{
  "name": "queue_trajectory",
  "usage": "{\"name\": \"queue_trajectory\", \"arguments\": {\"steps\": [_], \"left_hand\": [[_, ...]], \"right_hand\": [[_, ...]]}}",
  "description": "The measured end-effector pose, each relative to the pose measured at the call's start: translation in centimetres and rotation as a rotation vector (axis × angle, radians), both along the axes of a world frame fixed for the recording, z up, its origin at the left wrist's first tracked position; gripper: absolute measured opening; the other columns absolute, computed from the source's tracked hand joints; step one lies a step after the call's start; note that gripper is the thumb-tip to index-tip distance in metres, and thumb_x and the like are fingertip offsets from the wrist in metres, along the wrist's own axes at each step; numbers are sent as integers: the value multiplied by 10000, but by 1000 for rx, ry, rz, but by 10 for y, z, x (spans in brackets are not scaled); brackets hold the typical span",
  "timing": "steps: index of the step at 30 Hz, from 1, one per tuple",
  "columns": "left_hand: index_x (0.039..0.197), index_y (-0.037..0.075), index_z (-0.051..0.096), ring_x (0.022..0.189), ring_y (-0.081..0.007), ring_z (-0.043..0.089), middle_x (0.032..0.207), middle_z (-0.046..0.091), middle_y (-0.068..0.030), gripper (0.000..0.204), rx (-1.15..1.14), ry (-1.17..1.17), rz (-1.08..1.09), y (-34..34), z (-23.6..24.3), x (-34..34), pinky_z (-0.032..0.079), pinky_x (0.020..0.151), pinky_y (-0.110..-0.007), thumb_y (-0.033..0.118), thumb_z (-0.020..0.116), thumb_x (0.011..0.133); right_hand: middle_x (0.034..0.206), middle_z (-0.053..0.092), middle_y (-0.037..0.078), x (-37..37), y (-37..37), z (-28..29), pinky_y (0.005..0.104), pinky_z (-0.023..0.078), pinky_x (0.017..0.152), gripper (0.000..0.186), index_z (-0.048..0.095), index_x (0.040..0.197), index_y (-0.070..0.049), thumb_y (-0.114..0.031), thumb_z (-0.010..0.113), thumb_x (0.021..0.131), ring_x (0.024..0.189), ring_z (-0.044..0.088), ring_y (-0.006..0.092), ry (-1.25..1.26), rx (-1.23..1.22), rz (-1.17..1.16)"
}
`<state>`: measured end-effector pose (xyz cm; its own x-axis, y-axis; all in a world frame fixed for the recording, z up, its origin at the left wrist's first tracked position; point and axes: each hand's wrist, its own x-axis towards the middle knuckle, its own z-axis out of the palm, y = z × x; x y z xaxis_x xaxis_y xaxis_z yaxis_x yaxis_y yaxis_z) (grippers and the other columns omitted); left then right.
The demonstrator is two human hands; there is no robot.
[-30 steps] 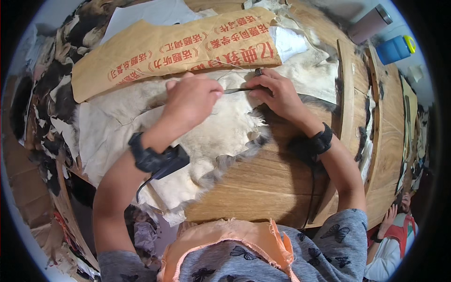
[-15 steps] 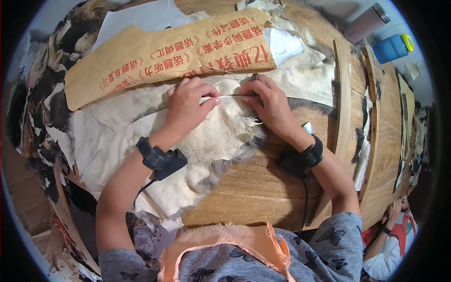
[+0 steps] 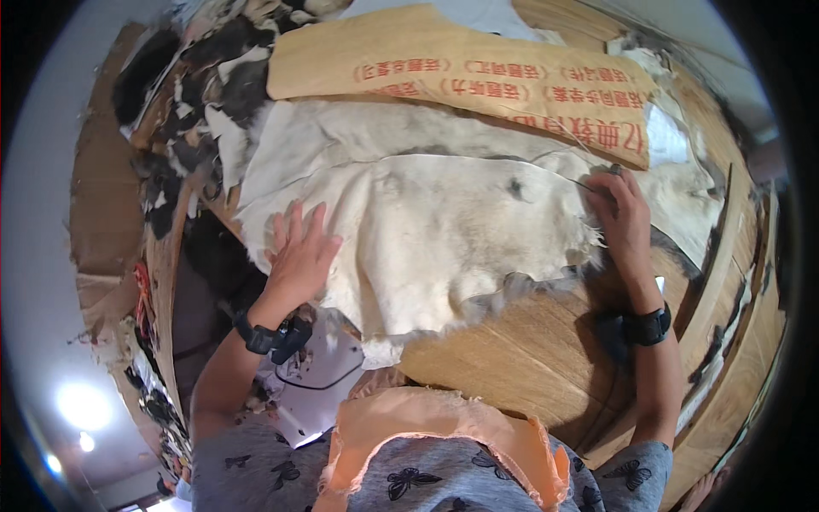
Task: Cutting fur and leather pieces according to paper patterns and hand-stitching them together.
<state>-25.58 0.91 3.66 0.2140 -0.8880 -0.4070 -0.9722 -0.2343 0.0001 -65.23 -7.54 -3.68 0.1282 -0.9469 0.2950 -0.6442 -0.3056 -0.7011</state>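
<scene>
A cream-white animal hide (image 3: 444, 239), skin side up with fur showing along its edges, lies spread on a wooden table (image 3: 520, 358). My left hand (image 3: 300, 256) rests flat with fingers spread on the hide's left edge. My right hand (image 3: 623, 218) is closed on a small dark tool (image 3: 607, 173) at the hide's upper right edge. Both wrists wear black bands. A second pale hide (image 3: 401, 128) lies under the first, farther back.
A brown paper pattern sheet (image 3: 461, 72) with red print lies at the back of the table. Black and white fur scraps (image 3: 196, 94) are piled at the left. An orange cloth (image 3: 435, 435) hangs on my chest. Wooden boards (image 3: 734, 307) stand at the right.
My left hand has moved from beside the right hand to the hide's left edge and now lies flat. The view has swung left. My right hand stays at the upper edge.
</scene>
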Motion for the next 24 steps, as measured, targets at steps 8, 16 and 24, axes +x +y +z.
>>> {"name": "queue_trajectory", "arguments": {"steps": [8, 16, 24], "left_hand": [[1443, 206, 162, 1385, -350, 31, 1521, 49, -78, 648, -110, 17, 156, 25, -36, 82, 74, 1005, -669, 503, 361, 903], [1436, 108, 184, 1387, -294, 85, 1512, 121, -83, 688, 48, 151, 216, 16, -24, 108, 86, 1068, -551, 518, 354, 911], [1295, 83, 451, 1106, -129, 492, 1255, 530, -28, 452, -103, 1415, 359, -84, 119, -99, 374, 905, -304, 371, 410, 950]], "right_hand": [[855, 551, 121, -1, 1, -2, 324, 470, 690, 161, 591, 911, -22, 12, 628, 757, 776, 596, 272, 28, -14, 9], [839, 554, 120, -5, 1, -6, 346, 468, 682, 172, 595, 906, -35, 4, 632, 743, 775, 577, 290, -2, -64, 44], [771, 557, 120, -9, -5, -12, 378, 460, 672, 144, 606, 821, -36, -3, 660, 691, 764, 555, 315, -81, -143, 38]]}}
